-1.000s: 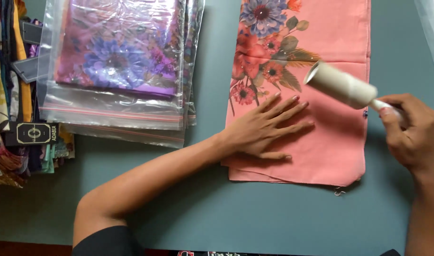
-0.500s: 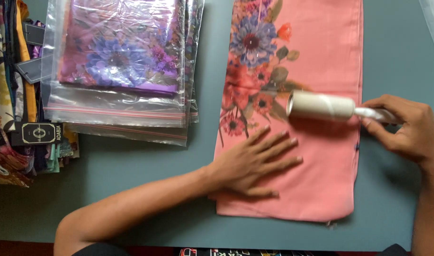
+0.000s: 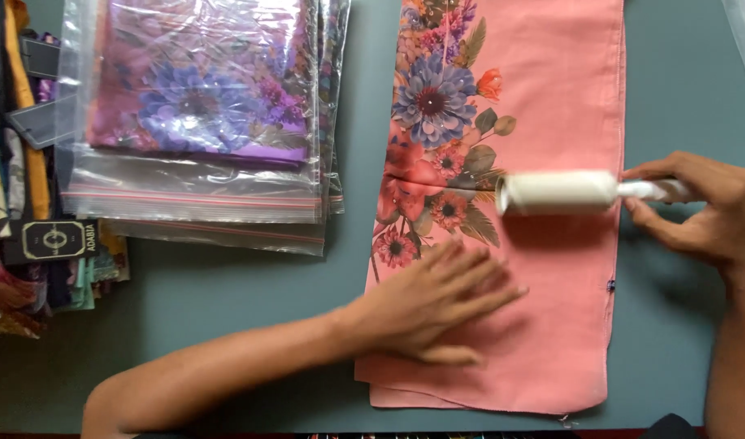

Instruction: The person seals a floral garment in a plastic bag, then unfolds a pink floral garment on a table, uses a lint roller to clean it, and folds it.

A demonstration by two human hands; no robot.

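Clear zip bags (image 3: 201,175) hold folded floral fabric (image 3: 197,97) — stacked, left.

Pretty bright, soft daylight on my feed; plastic bags (image 3: 201,122) at 10 o'clock glare, left hand (image 3: 437,305) motion-blurred.

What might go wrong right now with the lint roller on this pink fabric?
The left hand pins only the lower part of the pink fabric, so the lint roller in the right hand may drag and bunch the cloth above it. The sticky roll could also lift the fabric's loose right edge.
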